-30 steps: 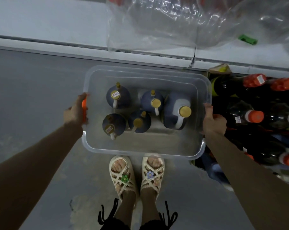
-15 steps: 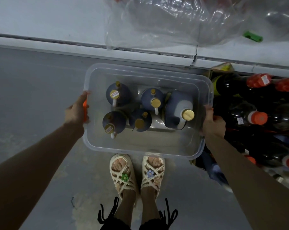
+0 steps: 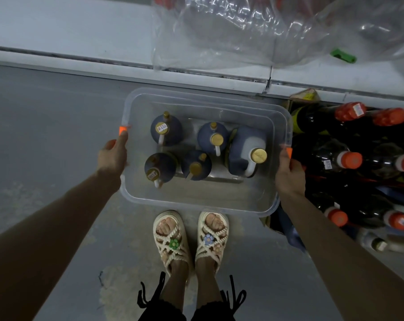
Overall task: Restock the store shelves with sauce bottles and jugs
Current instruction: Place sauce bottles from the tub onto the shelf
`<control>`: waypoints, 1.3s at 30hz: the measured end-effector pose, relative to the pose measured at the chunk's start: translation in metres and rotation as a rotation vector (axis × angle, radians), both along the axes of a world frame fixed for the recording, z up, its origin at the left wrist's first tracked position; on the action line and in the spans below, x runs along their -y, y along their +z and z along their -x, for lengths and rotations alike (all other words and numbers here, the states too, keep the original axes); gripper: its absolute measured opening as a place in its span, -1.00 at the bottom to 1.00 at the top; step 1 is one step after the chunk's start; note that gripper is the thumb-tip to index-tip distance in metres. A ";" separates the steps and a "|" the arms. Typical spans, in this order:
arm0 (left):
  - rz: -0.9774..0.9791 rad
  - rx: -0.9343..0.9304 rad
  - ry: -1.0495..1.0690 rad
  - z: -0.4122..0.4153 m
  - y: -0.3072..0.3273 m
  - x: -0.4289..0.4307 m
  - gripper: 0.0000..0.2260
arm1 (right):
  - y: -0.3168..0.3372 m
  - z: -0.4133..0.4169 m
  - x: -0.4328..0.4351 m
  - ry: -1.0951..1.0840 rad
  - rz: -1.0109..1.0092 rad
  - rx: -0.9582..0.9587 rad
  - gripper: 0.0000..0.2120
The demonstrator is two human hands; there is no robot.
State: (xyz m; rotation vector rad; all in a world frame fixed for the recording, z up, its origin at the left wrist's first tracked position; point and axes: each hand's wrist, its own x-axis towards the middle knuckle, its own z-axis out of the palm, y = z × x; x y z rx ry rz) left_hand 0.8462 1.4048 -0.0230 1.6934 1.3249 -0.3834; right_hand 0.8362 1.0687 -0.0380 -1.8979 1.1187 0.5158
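Upright jugs (image 3: 245, 154) in bin (image 3: 208, 194), long axis left hand (image 3: 113, 156) to right hand (image 3: 289, 174)

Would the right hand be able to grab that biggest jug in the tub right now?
Probably not yet: the right hand grips the tub by its rim. Nothing covers the biggest jug, though.

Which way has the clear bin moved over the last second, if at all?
No. The clear bin sits in the same place against the shelf edge and just ahead of the sandals; left hand and right hand hold its ends.
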 end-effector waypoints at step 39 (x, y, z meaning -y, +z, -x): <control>0.238 0.223 -0.359 0.028 -0.019 0.075 -0.69 | -0.058 -0.005 -0.134 0.224 -0.176 0.387 -0.57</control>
